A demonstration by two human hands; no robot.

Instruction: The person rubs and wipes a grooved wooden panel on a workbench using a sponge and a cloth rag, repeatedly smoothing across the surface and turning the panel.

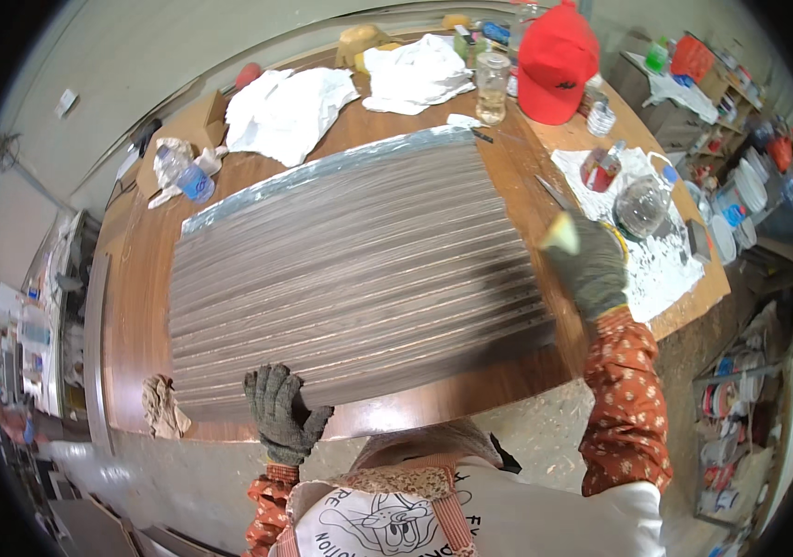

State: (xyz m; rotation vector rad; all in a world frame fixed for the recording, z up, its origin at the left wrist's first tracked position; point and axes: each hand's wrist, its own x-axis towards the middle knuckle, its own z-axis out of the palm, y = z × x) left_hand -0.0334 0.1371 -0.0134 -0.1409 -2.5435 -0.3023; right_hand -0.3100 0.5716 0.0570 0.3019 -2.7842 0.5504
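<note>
A wide grey-brown wood-grain panel [350, 278] with long parallel ridges lies on the brown tabletop [127, 306]. My left hand [283, 413], in a dark knitted glove, rests at the panel's near edge, with its fingers spread and nothing in it. Past the panel's right edge, my right hand [591, 265] wears the same kind of glove. It is closed on a small pale yellow pad [560, 232], blurred by motion. A thin pointed blade [551, 192] lies just beyond that hand. Silvery covering [322, 172] runs along the panel's far edge.
On the right, a white paint-spotted cloth [670, 283] bears a clear round container [642, 206] and a reddish jar [600, 167]. Behind stand a red cap [558, 65], a glass jar [492, 88] and white cloths [290, 110]. A water bottle [194, 183] stands left; a crumpled rag [164, 408] sits near left.
</note>
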